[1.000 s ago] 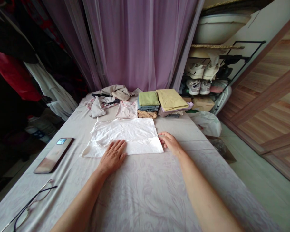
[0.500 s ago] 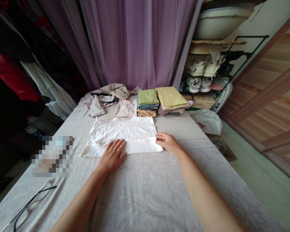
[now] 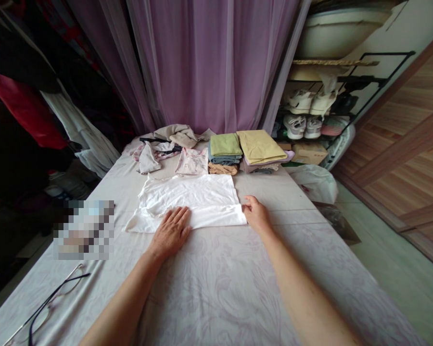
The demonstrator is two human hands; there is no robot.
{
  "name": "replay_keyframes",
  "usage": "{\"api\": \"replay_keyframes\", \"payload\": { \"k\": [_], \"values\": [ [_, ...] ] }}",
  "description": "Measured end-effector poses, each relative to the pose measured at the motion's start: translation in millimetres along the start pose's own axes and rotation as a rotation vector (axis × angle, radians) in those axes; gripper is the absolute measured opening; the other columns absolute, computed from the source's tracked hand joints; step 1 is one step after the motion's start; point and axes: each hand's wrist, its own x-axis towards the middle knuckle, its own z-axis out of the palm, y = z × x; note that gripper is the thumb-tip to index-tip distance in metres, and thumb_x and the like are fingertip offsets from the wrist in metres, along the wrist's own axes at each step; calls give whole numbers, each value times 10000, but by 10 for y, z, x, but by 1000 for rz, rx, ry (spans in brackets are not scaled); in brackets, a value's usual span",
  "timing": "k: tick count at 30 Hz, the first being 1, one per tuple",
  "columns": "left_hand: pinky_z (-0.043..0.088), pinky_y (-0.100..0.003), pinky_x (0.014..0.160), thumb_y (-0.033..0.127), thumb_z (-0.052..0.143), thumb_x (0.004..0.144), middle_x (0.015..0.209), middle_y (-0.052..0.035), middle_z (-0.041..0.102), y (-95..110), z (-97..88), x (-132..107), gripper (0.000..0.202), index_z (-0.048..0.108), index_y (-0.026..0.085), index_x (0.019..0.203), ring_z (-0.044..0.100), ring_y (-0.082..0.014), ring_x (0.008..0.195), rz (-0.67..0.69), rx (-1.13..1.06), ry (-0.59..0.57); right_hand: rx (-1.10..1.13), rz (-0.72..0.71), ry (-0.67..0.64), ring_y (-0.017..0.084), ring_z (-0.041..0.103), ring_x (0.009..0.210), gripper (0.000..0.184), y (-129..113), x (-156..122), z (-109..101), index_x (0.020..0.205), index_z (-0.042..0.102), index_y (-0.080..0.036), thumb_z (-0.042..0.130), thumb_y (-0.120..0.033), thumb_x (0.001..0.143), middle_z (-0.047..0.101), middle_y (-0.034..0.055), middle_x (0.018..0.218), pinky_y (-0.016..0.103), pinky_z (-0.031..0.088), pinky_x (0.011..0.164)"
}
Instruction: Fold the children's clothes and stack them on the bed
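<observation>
The head view shows a pale floral-patterned bed with folded green and yellow stacks at the back, and crumpled beige and pink garments unfolded beside them. A white cotton T-shirt lies flat before me, its bottom edge folded up. My left hand rests open on the fold; my right hand, loosely curled, touches the fold's right end without gripping. Open bed stretches nearer me.

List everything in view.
T-shirt: one, white, folded over, under the left hand.
Folded stacks: two, green-topped and yellow-topped, beyond the T-shirt.
Top: one, pale pink, beside the stacks.
Crumpled clothes: one heap, beige and pink, far left.
Bedspread: one, pale pink, beneath these.
Glasses: one pair, dark, near corner.
Blurred object: one, colour hidden, left of the T-shirt.
Sneakers: two pairs, white and grey, on a rack at right.
Curtain: one, purple, at the back.
Left hand: one, flat on the T-shirt.
Right hand: one, at the T-shirt's right end.
</observation>
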Motion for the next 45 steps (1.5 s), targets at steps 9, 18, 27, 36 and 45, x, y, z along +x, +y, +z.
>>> {"api": "replay_keyframes", "payload": {
  "k": [9,18,27,36,45],
  "values": [
    [280,-487,1162,477,314,999,1523,-48,433,8,-13,13,506,436,301,1457,376,-253,1410,-10,8,-39,-97,-86,69,221,674,963,349,-76,-92,-103,1130,657,-188,401,-243,900,737,93,1056,335,511,870],
    [274,-488,1164,505,276,999,1525,-82,424,30,-30,17,561,422,237,1470,372,-264,1412,-18,15,-49,-343,-648,-340,223,356,1410,493,-669,-569,186,1423,480,-174,350,-370,990,444,94,1509,441,231,1181],
    [274,-485,1163,482,237,1009,1515,-111,429,9,-35,9,593,400,158,1478,366,-262,1417,-54,3,-63,-600,-420,-375,219,218,1473,588,-430,-585,36,1509,334,-173,289,-460,997,256,79,1602,488,165,1187],
    [206,-440,1201,532,262,1000,1539,-81,399,-30,-111,-118,614,354,195,1504,302,-236,1450,-20,-51,-84,-706,-383,-279,233,247,1459,542,-333,-617,98,1479,396,-208,288,-427,996,313,64,1584,503,220,1154],
    [172,-460,1203,583,303,973,1593,-128,274,-474,-237,-611,696,275,172,1534,213,-273,1481,-159,21,-59,-744,-427,-208,241,298,1435,517,-218,-602,166,1447,447,-213,317,-400,983,383,78,1550,498,259,1133]
  ]
}}
